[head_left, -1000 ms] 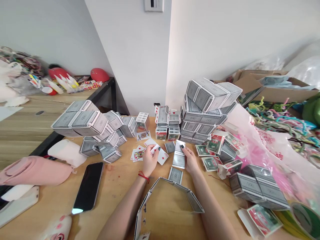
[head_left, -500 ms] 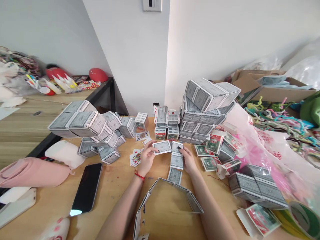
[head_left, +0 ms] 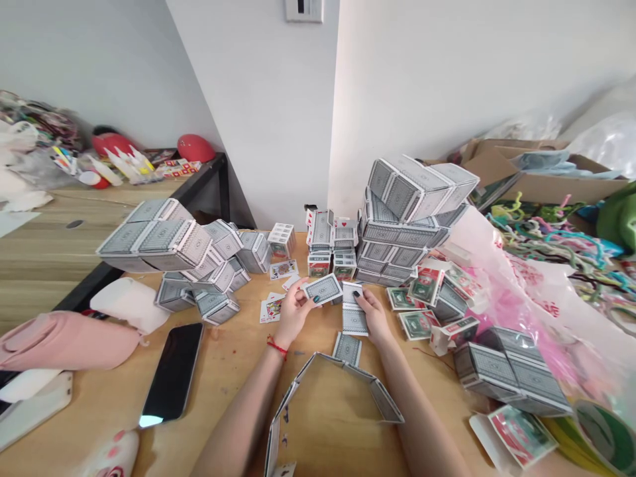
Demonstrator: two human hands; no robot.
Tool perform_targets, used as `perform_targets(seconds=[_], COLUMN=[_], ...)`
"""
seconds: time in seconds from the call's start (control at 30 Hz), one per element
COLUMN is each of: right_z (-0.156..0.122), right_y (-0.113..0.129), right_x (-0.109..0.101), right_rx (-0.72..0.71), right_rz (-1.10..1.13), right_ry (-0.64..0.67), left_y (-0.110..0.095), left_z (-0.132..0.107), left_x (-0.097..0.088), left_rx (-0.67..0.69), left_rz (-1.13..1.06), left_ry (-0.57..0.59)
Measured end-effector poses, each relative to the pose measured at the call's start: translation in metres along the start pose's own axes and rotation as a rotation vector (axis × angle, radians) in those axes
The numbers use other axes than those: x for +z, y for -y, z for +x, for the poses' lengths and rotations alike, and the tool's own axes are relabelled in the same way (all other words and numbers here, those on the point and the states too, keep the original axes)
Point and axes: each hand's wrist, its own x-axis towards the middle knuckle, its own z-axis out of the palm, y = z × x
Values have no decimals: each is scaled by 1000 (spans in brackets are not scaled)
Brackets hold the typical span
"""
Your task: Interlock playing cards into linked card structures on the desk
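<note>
My left hand [head_left: 294, 311] pinches a playing card [head_left: 324, 289] at its left end, patterned grey back up, thumb on top. Close to its right, my right hand [head_left: 371, 314] is closed on a joined strip of playing cards [head_left: 354, 320], its dark-nailed thumb pressing the upper part. Below the strip a loose playing card [head_left: 347, 349] lies back up on the table. Nearer me stands an open, bent wall of joined cards [head_left: 342, 363], between my forearms. Face-up cards [head_left: 271, 309] lie just left of my left hand.
Stacked card-covered blocks stand at left [head_left: 166, 245] and right [head_left: 397, 225]. Card boxes [head_left: 420, 324] lie right of my right hand. A phone [head_left: 172, 374] rests on the left, a green tape roll [head_left: 603, 434] at the right front corner. Pipe cleaners [head_left: 556, 232] lie behind the plastic bag [head_left: 521, 278].
The card in my left hand has tilted, its right end higher, and the left thumb now lies over it. The strip in my right hand has shifted slightly right.
</note>
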Motion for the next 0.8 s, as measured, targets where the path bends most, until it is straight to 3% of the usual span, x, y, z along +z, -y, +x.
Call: perform_targets(seconds=[0.17,0.37,0.8], right_z=[1,1,0], right_y=[-1,0,1], right_x=[-1,0,0], right_rx=[-12,-21,-39], right_rz=[-11,-37,-87], right_ry=[-11,-26,-47], left_y=[-2,0,-1], left_z=[-1,-1,0], left_x=[1,0,-1], left_rx=[-31,-9,-23], left_rz=[54,117,140], left_ry=[69,16,37])
